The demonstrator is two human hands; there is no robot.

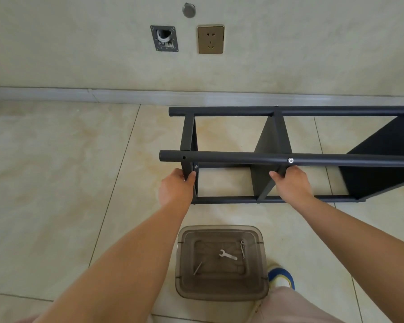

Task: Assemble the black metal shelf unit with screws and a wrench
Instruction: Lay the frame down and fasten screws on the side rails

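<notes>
The left hand [176, 186] curls its fingers around the end panel of the shelf [289, 157], just below a small screw [196, 166]. The right hand [289, 180] grips the edge of the next panel along. The shelf lies on its side on glossy beige tiles [56, 171], near the wall. It is matte black metal: 4 round tubes joined by flat panels. 1 silver screw [290, 160] shows on the near tube; a hole [184, 157] near that tube's left end is empty. The step looks like steadying or turning the frame. Next probably calls for a screw in that hole (judging by the gap). Nearer the person, a smoky plastic bin [222, 292] holds a flat steel wrench [228, 254].
</notes>
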